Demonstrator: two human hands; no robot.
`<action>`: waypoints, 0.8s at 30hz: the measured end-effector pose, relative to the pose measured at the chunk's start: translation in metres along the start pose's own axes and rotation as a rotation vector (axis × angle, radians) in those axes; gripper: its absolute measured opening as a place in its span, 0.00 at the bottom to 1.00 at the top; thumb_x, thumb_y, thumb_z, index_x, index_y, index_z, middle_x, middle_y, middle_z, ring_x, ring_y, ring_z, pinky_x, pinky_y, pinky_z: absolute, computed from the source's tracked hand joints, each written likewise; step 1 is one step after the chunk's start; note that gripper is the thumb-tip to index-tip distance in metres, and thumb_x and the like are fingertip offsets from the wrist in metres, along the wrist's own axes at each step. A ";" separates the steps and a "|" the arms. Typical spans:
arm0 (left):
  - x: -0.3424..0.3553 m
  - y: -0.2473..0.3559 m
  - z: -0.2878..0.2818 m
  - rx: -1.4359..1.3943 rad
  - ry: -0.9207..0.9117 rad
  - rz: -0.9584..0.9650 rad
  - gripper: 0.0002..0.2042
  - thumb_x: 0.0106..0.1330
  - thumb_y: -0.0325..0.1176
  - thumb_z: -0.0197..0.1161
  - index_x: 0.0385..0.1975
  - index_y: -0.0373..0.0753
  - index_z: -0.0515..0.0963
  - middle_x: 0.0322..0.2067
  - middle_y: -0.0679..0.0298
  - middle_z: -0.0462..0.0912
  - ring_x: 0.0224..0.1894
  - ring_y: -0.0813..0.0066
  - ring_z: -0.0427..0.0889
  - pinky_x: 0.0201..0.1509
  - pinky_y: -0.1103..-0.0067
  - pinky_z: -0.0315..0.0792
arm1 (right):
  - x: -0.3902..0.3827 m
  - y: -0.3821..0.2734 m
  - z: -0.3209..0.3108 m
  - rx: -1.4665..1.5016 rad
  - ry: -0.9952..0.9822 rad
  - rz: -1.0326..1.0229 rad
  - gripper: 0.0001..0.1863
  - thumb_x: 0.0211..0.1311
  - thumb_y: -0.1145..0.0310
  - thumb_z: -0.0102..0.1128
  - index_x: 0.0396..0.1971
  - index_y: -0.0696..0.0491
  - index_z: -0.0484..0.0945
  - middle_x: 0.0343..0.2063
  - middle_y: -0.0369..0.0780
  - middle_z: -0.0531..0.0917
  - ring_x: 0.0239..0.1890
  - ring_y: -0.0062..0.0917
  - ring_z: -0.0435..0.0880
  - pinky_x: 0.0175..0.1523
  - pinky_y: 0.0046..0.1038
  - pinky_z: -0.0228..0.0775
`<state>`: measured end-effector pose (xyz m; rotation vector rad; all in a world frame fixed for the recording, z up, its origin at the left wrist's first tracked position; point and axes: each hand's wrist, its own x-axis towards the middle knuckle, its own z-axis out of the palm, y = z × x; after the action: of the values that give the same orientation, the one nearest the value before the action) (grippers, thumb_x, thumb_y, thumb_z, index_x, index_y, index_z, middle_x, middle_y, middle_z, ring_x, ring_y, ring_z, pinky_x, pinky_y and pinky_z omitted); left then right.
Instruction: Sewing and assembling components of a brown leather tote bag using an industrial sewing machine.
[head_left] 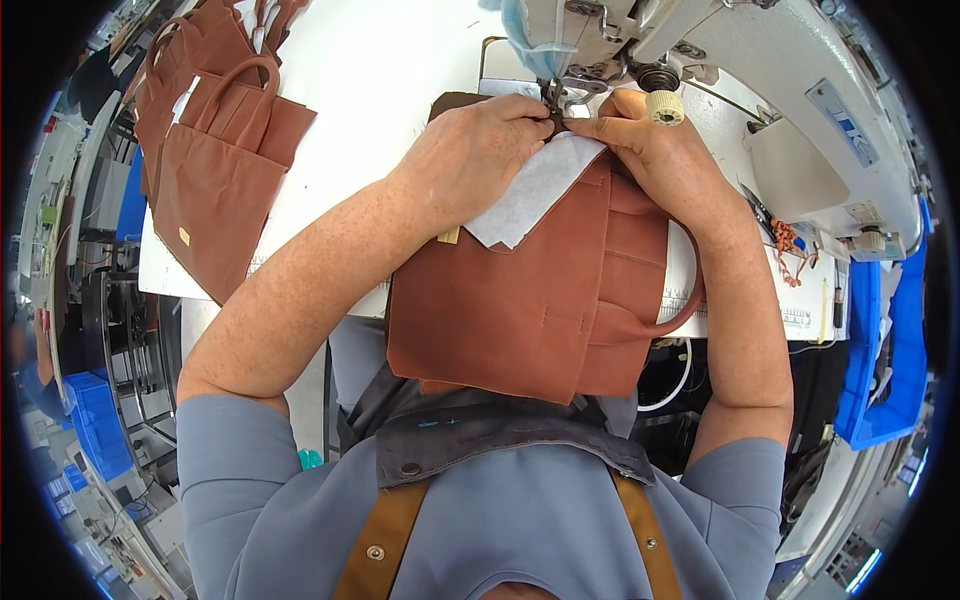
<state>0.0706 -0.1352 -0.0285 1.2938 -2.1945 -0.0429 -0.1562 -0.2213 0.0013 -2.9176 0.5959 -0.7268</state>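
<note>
Brn bag [490, 315] is lying nearside of L hand [470, 150] & R hand [660, 150], handle [698, 278] pointing R, long axis running fore-aft; both pressing, grip unclear.

Pale blue label [840, 122] with dark lettering on white sewing machine [770, 60], small pale plate [862, 212] lower down, ruler strip [795, 318] along table edge, print too small to read on both

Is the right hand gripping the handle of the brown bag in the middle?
No, the right hand is by the presser foot, while the handle loops below.
</note>
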 end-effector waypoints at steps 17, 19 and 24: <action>-0.003 -0.001 0.000 0.008 -0.003 -0.026 0.12 0.69 0.28 0.61 0.49 0.36 0.85 0.53 0.59 0.83 0.49 0.60 0.85 0.53 0.70 0.81 | -0.001 0.000 0.004 0.003 0.014 0.017 0.16 0.56 0.78 0.64 0.44 0.48 0.89 0.29 0.43 0.86 0.31 0.38 0.85 0.38 0.36 0.78; -0.002 0.004 -0.003 -0.042 0.000 -0.073 0.12 0.69 0.28 0.62 0.49 0.36 0.85 0.51 0.60 0.81 0.47 0.61 0.85 0.51 0.71 0.81 | -0.002 -0.001 0.003 -0.030 0.013 0.016 0.17 0.57 0.77 0.63 0.46 0.47 0.88 0.29 0.43 0.86 0.31 0.38 0.85 0.38 0.36 0.78; -0.003 0.005 -0.005 -0.040 -0.024 -0.112 0.12 0.69 0.27 0.62 0.49 0.36 0.85 0.47 0.62 0.78 0.44 0.62 0.83 0.49 0.71 0.80 | -0.002 -0.002 0.007 -0.079 -0.040 0.033 0.17 0.59 0.75 0.62 0.48 0.45 0.87 0.28 0.43 0.86 0.31 0.38 0.86 0.37 0.37 0.79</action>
<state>0.0706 -0.1287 -0.0247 1.3989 -2.1285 -0.1457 -0.1537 -0.2188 -0.0049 -2.9786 0.6830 -0.6546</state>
